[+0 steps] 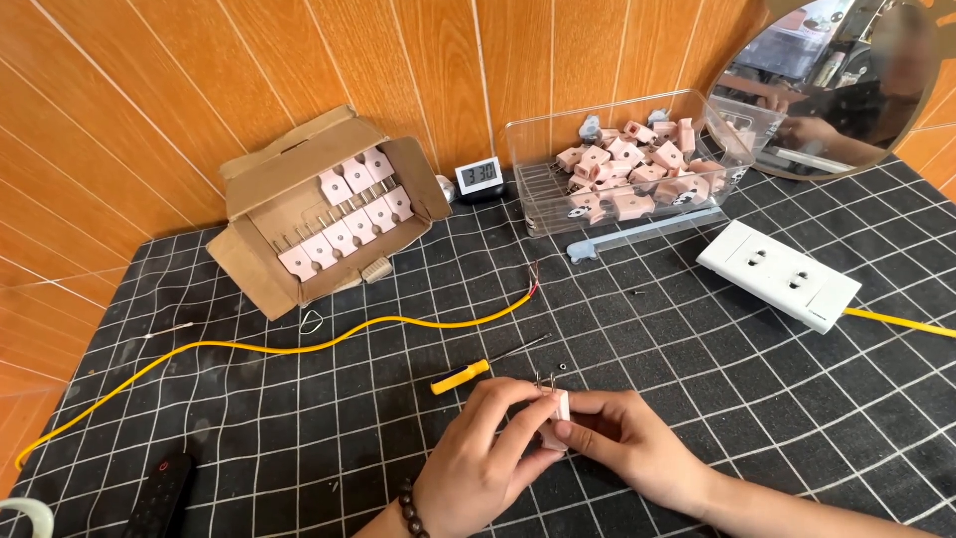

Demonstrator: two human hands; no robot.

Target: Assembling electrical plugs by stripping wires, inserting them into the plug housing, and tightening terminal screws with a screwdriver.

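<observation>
Lower centre: both hands are pinching one small pale-pink plastic plug [554, 416], prongs pointing up.
Left hand [485, 450]: fingers are closing on the plug's near side, steadying it.
Right hand [625, 440]: fingertips are clamping its far side.
Just above: a yellow-handled screwdriver [478, 368] is lying within reach.
Mid frame: a yellow cable [299, 348] is trailing leftward, bared end free.
Upper left: an open cardboard box [324, 209] is holding matching plugs.

Surface: black cutting mat [299, 428] with a white grid.
Landmark: yellow wire [299, 347] lying across the mat.
Behind the wire, left: open cardboard box [261, 261] of pink plugs.
Behind its bare end: small digital clock [478, 177], clear plastic bin [543, 194].
Right of it: white double socket [779, 274].
In front: yellow-handled screwdriver [460, 377], black remote [159, 495].
</observation>
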